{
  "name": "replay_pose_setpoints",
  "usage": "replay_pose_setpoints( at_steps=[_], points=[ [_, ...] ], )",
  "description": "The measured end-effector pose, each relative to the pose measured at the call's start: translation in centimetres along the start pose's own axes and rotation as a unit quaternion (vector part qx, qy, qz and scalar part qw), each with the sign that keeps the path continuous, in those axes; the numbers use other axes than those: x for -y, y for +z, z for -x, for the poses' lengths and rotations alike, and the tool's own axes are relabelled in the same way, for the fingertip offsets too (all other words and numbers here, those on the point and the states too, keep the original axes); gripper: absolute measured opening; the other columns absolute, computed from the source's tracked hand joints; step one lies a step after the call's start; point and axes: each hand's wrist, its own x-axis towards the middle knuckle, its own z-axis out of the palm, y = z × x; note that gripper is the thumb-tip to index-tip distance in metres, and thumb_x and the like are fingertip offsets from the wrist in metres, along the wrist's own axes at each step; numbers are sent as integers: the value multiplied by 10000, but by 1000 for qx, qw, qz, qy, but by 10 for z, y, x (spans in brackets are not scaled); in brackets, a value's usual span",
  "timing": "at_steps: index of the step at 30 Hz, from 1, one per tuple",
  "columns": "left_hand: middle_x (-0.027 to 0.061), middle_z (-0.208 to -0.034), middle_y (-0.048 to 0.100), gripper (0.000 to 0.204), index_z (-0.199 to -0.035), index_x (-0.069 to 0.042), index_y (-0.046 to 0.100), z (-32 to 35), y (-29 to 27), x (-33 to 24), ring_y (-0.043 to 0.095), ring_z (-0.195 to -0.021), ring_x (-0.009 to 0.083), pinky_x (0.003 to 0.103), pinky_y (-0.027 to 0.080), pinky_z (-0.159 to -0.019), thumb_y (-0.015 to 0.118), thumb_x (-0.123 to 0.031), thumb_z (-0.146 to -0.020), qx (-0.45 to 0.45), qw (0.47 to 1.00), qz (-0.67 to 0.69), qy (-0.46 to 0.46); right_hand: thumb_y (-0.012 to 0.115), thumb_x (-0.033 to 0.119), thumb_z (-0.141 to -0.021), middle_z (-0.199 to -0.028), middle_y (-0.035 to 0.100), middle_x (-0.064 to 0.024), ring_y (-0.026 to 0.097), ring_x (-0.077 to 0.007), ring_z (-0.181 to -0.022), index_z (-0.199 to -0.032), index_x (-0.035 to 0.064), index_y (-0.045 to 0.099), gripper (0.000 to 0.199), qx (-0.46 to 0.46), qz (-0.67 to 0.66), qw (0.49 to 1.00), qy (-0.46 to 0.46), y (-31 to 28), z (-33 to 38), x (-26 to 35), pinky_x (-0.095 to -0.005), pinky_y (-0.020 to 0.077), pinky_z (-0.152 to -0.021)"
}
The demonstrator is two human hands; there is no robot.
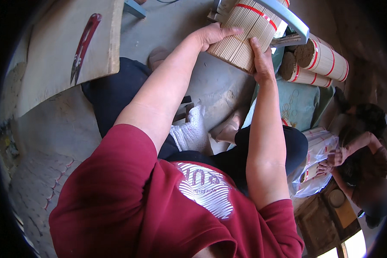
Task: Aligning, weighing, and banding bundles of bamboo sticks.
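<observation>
Gripping a bundle [233,49] of thin, pale sticks near its closer end, the two hands shown in the head view take opposite sides: the left hand [208,36] at one flank, the right hand [264,64] at the other, the fingers of each closed about the bundle and partly hidden by it. The bundle sits at the top of the view, tilted, ringed by a red band [262,14], with a grey-blue bar [288,16] arching over its far part. The step in hand appears to be steadying the bundle at the bar; the next move would call for even pressure from both sides, so that the sticks stay aligned. At left, red-handled snips [82,49] rest on the bench [109,34]. At right, banded rolls [331,60] lie upon a green sheet [305,101]; below, a co-worker's hand [337,157] touches a clear bag [307,187].
</observation>
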Motion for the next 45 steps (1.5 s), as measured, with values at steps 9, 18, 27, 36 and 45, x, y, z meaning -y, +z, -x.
replay_pose_setpoints(
  at_steps=[9, 18, 27, 36, 45],
  points=[
    [143, -1091, 641, 848, -1236, -10, 493, -2, 3, -12, 658, -941, 214, 335, 569, -775, 785, -544, -645, 8, 1000, 21, -1, 700, 416, -797, -1180, 566, -188, 570, -255, -1038, -1304, -38, 393, 746, 32, -41, 998, -27, -8, -18, -2, -365, 467, -889],
    [147, -1091, 637, 838, -1242, -3, 478, 0, 2, -13, 654, -945, 218, 336, 568, -776, 791, -514, -657, 7, 999, 49, 18, 698, 372, -808, -1232, 529, -200, 542, -269, -1090, -1334, -45, 343, 759, 26, -62, 998, -10, -2, -17, -2, -365, 435, -941],
    [165, -1097, 626, 781, -1238, 10, 471, 1, 3, -9, 645, -956, 223, 334, 569, -783, 797, -439, -688, 7, 994, 106, 37, 691, 354, -822, -1235, 518, -208, 535, -269, -1096, -1342, -53, 324, 755, 22, -79, 997, -10, 2, -14, -3, -361, 441, -937],
    [167, -1077, 628, 718, -1201, 47, 479, 68, 28, -39, 654, -932, 234, 348, 566, -796, 796, -374, -714, 35, 983, 182, 5, 707, 432, -794, -1160, 556, -193, 597, -244, -983, -1334, -53, 316, 824, -28, -28, 998, 57, 10, 53, 46, -361, 507, -818],
    [186, -1085, 625, 607, -1198, 68, 478, 215, 63, -37, 658, -932, 254, 368, 564, -794, 757, -269, -777, 50, 974, 217, -49, 681, 390, -824, -1116, 577, -195, 631, -251, -906, -1263, -88, 394, 710, 31, -124, 988, 83, 23, 196, 37, -342, 522, -768]
  ],
)
